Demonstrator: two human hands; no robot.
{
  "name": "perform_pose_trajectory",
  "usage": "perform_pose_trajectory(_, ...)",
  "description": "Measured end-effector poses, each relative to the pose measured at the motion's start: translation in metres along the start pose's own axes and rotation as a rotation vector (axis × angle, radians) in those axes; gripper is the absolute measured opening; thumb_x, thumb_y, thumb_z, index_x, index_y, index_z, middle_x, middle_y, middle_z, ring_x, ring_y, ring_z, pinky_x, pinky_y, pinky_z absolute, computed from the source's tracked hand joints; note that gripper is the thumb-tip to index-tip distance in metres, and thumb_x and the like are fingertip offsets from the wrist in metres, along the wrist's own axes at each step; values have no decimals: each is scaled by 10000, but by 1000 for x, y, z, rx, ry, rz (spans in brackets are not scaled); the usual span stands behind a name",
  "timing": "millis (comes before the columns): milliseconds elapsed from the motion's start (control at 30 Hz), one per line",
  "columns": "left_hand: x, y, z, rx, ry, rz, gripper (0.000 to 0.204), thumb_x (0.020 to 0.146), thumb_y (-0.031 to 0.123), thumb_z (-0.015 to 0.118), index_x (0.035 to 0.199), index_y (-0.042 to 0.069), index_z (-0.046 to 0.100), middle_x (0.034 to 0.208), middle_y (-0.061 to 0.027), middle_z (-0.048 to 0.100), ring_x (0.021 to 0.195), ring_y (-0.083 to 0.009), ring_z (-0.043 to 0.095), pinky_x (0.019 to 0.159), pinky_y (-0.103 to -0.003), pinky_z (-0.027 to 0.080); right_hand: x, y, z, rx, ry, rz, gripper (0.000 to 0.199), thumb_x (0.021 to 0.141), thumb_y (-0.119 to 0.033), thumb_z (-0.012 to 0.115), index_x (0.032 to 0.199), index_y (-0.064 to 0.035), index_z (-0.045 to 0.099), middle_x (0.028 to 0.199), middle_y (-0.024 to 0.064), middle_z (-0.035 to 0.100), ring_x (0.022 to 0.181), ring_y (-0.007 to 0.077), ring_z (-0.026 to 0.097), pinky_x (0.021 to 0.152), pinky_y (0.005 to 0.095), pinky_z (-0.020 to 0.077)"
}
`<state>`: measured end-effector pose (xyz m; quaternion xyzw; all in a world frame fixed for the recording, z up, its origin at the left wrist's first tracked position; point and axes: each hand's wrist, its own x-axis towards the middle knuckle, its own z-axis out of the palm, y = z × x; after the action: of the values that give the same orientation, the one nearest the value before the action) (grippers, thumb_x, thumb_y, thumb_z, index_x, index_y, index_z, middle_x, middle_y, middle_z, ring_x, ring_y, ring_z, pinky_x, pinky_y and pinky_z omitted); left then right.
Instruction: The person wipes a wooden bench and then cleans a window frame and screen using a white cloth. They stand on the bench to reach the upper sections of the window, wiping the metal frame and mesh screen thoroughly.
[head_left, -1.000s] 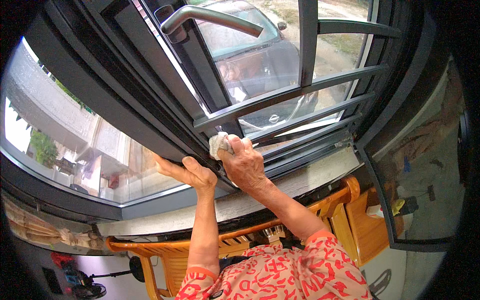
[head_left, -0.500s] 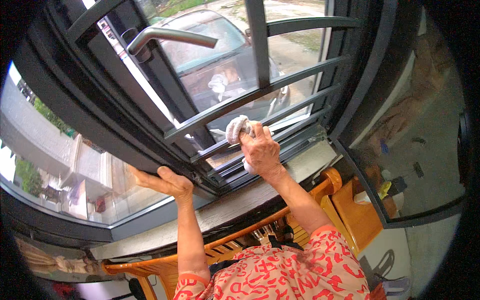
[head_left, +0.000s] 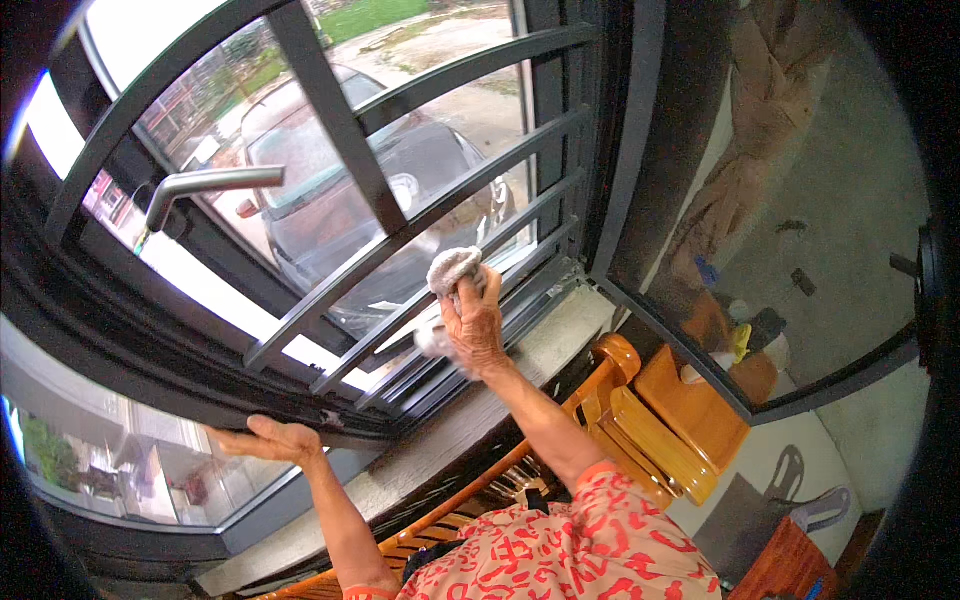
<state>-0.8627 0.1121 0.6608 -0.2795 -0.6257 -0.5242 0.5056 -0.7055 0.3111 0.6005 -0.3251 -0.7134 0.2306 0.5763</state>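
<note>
A crumpled grey-white cleaning cloth (head_left: 452, 270) is pressed against the lower dark metal window bars (head_left: 440, 215), bunched in the right hand (head_left: 472, 322), whose fingers are closed around it. The left hand (head_left: 268, 438) lies flat with fingers spread open against the dark window frame (head_left: 150, 385), just above the grey stone sill (head_left: 470, 420). A silver lever handle (head_left: 205, 185) juts out at upper left. Orange wooden chairs (head_left: 650, 420) stand below the sill.

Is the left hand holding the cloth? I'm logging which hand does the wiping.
No, the right hand grips the cloth against the window bars, while the left hand rests flat and empty on the frame.
</note>
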Motion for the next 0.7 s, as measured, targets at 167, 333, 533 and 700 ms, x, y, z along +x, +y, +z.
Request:
perform_pose_trajectory(167, 1, -6, -3, 130, -9, -8, 612, 963, 317, 346, 1417, -68, 208, 1339, -289, 300, 1209, -386, 359, 1038, -454, 269, 19, 53, 0, 255, 179, 308, 434, 854, -179, 594, 1208, 25, 448, 1131, 231, 431, 1024, 377, 448, 917, 436, 372)
perform_pose_trajectory(333, -2, -11, -5, 82, 0, -20, 578, 982, 293, 314, 1417, -70, 203, 1383, -282, 260, 1261, -364, 334, 1058, -443, 270, 74, 121, -28, 213, 428, 310, 423, 879, -225, 586, 1192, 16, 435, 1133, 199, 498, 1083, 310, 473, 957, 414, 356)
perform_pose_trajectory(533, 2, -6, -4, 75, 12, 25, 570, 987, 268, 313, 1417, -83, 181, 1396, -285, 243, 1269, -359, 330, 1054, -437, 292, 128, 150, -64, 141, 447, 483, 477, 864, -308, 597, 1199, 7, 471, 1038, 271, 500, 952, 394, 499, 850, 449, 393)
perform_pose_trajectory(700, 3, -5, -6, 285, 22, 41, 562, 985, 274, 328, 1393, -97, 221, 1349, -291, 304, 1213, -364, 364, 1037, -444, 302, 114, 133, -60, 29, 341, 536, 571, 886, -289, 584, 1314, 38, 393, 1148, 234, 497, 1000, 285, 546, 830, 402, 483)
